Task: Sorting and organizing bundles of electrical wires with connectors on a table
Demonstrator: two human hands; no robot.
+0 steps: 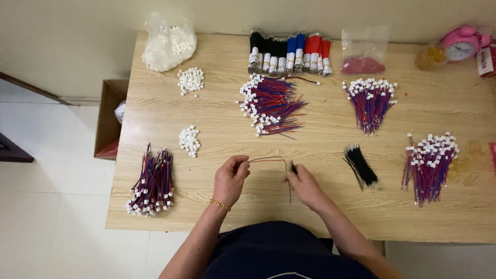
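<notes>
Fingers [243, 164] of my left hand [230, 178] and right hand [305, 185] pinch thin red-and-black wires [268, 159]; tugging unevenly could slip them onto the wooden tabletop [206, 129].

gold bracelet [220, 205], navy top [279, 250], bare arms

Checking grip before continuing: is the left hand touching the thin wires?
Touching. The head view shows the left hand pinching one end of the thin wires between its fingertips.
</notes>
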